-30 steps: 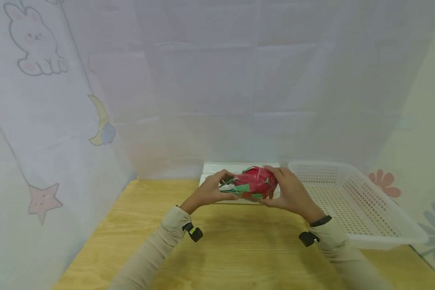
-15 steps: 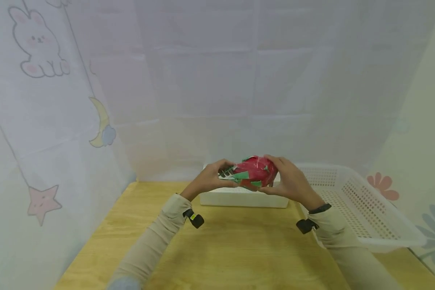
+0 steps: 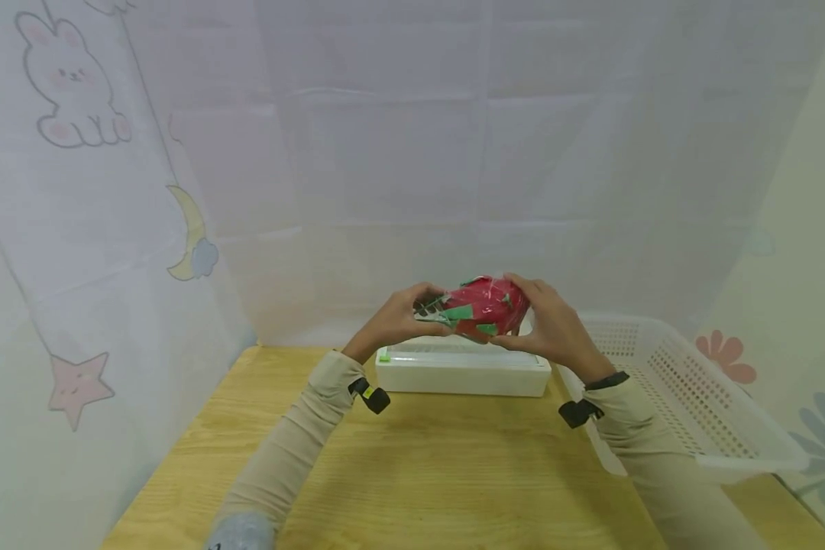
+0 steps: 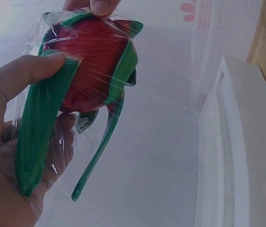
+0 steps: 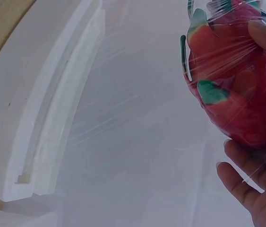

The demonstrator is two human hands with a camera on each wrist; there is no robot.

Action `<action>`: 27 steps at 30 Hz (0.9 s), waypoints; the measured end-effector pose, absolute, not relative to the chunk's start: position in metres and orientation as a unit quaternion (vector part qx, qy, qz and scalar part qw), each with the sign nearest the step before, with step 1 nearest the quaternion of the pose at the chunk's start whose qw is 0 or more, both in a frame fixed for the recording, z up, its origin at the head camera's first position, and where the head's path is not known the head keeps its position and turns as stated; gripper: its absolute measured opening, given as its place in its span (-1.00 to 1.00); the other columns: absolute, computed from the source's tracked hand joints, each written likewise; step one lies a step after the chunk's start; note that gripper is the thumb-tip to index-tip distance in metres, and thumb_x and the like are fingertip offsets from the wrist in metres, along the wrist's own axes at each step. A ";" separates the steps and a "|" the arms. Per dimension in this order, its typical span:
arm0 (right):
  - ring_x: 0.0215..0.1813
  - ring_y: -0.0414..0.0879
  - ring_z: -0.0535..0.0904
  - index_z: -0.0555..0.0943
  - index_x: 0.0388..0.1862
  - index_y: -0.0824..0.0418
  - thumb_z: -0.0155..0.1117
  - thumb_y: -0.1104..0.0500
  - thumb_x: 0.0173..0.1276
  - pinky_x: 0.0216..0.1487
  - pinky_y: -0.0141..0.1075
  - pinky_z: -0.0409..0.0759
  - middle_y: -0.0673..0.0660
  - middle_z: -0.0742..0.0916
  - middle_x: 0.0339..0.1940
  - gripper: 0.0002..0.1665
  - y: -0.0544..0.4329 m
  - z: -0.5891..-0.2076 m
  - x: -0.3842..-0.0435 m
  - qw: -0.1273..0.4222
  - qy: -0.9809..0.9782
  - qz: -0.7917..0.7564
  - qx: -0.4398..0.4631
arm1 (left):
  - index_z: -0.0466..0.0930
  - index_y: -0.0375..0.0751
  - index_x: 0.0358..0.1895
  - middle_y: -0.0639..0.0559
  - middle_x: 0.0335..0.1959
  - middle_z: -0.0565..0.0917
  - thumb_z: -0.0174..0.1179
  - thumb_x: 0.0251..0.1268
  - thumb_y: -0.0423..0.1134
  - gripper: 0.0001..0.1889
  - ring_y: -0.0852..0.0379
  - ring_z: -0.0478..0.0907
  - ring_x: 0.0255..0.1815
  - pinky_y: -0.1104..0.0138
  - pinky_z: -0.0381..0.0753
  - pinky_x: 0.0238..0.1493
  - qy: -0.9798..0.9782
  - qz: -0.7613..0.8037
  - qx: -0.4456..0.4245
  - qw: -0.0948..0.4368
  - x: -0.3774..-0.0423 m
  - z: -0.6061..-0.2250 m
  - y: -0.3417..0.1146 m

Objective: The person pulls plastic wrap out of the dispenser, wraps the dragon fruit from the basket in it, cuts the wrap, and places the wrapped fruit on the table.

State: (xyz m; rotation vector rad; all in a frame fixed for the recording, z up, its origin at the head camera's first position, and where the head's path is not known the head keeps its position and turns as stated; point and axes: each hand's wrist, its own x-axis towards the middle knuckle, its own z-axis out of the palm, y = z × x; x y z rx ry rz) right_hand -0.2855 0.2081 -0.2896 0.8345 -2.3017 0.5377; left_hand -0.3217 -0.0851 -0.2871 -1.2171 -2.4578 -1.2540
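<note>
Hands gripping film-wrapped red-green fruit | higher than a second ago | white box more exposed

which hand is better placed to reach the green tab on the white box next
Left hand, I'd judge: it is nearer the green tab, at the left end of the white box. Both hands hold the red fruit, but the right hand grips its round body, so could probably support it alone.

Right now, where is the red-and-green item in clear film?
In the head view, the item is held between the left hand and right hand, left of the basket, above the white box.
</note>
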 end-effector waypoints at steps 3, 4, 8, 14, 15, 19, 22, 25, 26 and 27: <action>0.02 0.15 0.51 0.30 0.48 0.29 0.75 -0.06 -0.16 -0.09 0.12 0.62 0.33 0.58 0.09 0.26 0.209 -0.286 -0.285 0.318 -0.869 0.206 0.319 | 0.45 -0.17 0.32 -0.01 0.04 0.63 0.46 0.18 -0.14 -0.35 0.12 0.58 0.02 0.24 0.61 0.01 -0.814 -0.414 -0.401 0.066 -0.321 -0.283 -0.085; 0.00 0.14 0.51 0.30 0.48 0.29 0.75 -0.05 -0.16 -0.11 0.11 0.62 0.33 0.59 0.08 0.26 0.209 -0.285 -0.284 0.319 -0.868 0.207 0.319 | 0.45 -0.16 0.33 -0.01 0.04 0.63 0.46 0.18 -0.13 -0.35 0.12 0.57 0.02 0.25 0.60 0.01 -0.815 -0.414 -0.401 0.067 -0.320 -0.281 -0.084; -0.05 0.11 0.51 0.30 0.48 0.28 0.75 -0.03 -0.16 -0.17 0.03 0.61 0.33 0.58 0.08 0.25 0.209 -0.281 -0.281 0.319 -0.867 0.213 0.318 | 0.45 -0.19 0.32 -0.02 0.02 0.63 0.46 0.18 -0.15 -0.36 0.12 0.58 -0.01 0.26 0.61 -0.02 -0.815 -0.412 -0.402 0.071 -0.317 -0.276 -0.083; -0.20 0.03 0.55 0.29 0.48 0.25 0.74 -0.01 -0.12 -0.32 -0.13 0.63 0.34 0.56 0.06 0.22 0.210 -0.275 -0.276 0.316 -0.868 0.222 0.311 | 0.45 -0.22 0.31 -0.04 -0.02 0.63 0.46 0.18 -0.17 -0.36 0.10 0.58 -0.07 0.20 0.63 -0.06 -0.810 -0.410 -0.411 0.082 -0.315 -0.271 -0.082; -0.21 0.02 0.56 0.29 0.49 0.24 0.73 -0.01 -0.12 -0.33 -0.15 0.64 0.33 0.56 0.06 0.22 0.210 -0.274 -0.276 0.316 -0.869 0.221 0.310 | 0.45 -0.23 0.31 -0.04 -0.02 0.63 0.46 0.18 -0.17 -0.37 0.10 0.57 -0.07 0.18 0.63 -0.05 -0.809 -0.410 -0.413 0.083 -0.315 -0.270 -0.082; -0.33 -0.01 0.57 0.30 0.49 0.21 0.73 -0.02 -0.11 -0.40 -0.20 0.63 0.32 0.57 0.06 0.21 0.211 -0.269 -0.275 0.317 -0.871 0.212 0.310 | 0.45 -0.22 0.31 -0.03 -0.03 0.63 0.46 0.19 -0.17 -0.37 0.11 0.58 -0.08 0.15 0.63 -0.05 -0.806 -0.410 -0.418 0.086 -0.315 -0.268 -0.081; -0.45 -0.09 0.50 0.33 0.48 0.20 0.73 -0.05 -0.12 -0.46 -0.24 0.57 0.32 0.59 0.05 0.20 0.213 -0.265 -0.274 0.326 -0.869 0.200 0.314 | 0.45 -0.21 0.31 -0.03 -0.03 0.63 0.46 0.19 -0.17 -0.38 0.11 0.58 -0.08 0.13 0.63 -0.05 -0.805 -0.411 -0.419 0.090 -0.315 -0.267 -0.080; -0.49 -0.15 0.42 0.33 0.48 0.20 0.72 -0.07 -0.13 -0.50 -0.26 0.51 0.32 0.60 0.05 0.20 0.213 -0.263 -0.273 0.330 -0.869 0.193 0.315 | 0.45 -0.20 0.30 -0.01 -0.04 0.64 0.45 0.19 -0.16 -0.38 0.12 0.58 -0.09 0.14 0.64 -0.07 -0.805 -0.409 -0.420 0.091 -0.315 -0.265 -0.080; -0.48 -0.15 0.41 0.34 0.48 0.21 0.72 -0.07 -0.13 -0.50 -0.26 0.50 0.32 0.61 0.04 0.21 0.213 -0.262 -0.273 0.331 -0.869 0.191 0.315 | 0.45 -0.20 0.30 -0.01 -0.04 0.64 0.45 0.20 -0.16 -0.38 0.11 0.58 -0.09 0.15 0.64 -0.07 -0.805 -0.409 -0.421 0.091 -0.315 -0.264 -0.080; -0.48 -0.15 0.40 0.34 0.48 0.21 0.73 -0.07 -0.13 -0.50 -0.27 0.48 0.32 0.61 0.04 0.21 0.214 -0.262 -0.274 0.332 -0.869 0.190 0.316 | 0.46 -0.19 0.30 -0.01 -0.04 0.64 0.45 0.20 -0.16 -0.38 0.12 0.58 -0.09 0.16 0.64 -0.08 -0.804 -0.409 -0.422 0.090 -0.314 -0.263 -0.081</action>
